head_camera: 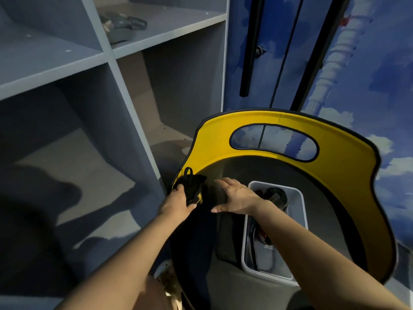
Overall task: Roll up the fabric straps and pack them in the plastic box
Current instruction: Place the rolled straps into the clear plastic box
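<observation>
At four o'clock from the left hand [177, 201], which is gripping the rolled strap [191, 186], the plastic box [299, 211] is lying lengthwise; the right hand [234, 195] is hovering released between them.

Chair back [348, 153]: bright yellow, edged in thin black piping.
Chair seat [312, 175]: dark grey.
Fabric strap [192, 186]: black, with 1 small yellow tag.
Plastic box [301, 204]: translucent, whitish rim; dark rolled straps inside, and a red patch, possibly a label.
Shelving [107, 57]: plain pale grey.
Wall [380, 74]: blue with white clouds.
Bars [250, 45]: 2, black.
</observation>
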